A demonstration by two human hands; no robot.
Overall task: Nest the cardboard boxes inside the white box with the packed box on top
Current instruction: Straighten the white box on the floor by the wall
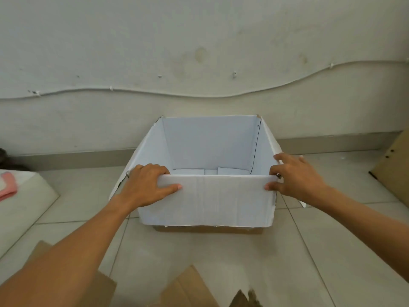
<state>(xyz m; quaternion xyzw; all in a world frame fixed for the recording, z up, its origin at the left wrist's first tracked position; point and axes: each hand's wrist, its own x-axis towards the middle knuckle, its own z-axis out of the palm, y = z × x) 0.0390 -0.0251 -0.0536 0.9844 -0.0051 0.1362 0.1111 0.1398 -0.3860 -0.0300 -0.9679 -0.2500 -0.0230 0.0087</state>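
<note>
White box (208, 200) at centre of the frame, open at the top, standing on the tiled floor (309, 251) close to the wall (199, 52). Inside, only white bottom flaps visible, with a gap between them. Side flaps splayed outward at left and right. Near wall of the box turned toward the camera, with a brown strip showing under its lower edge.

Left hand (146, 186) at the box's near left corner, fingers hooked over the rim, thumb pressed flat on the outer face: pinching the near wall. Right hand (294, 176) at the near right corner, thumb on the outer face, fingers spread along the right rim: gripping that corner. Both forearms reaching in from the lower corners of the frame.

Brown cardboard (190, 289) along the bottom edge, at centre, and another piece (106, 286) under the left forearm; shape hard to tell. More brown cardboard (394, 165) at the right edge, leaning. White pad (24, 207) at the left edge, with a pink cloth (7, 185) on it. Cable (199, 95) running in a wavy line across the wall, clipped in places.
</note>
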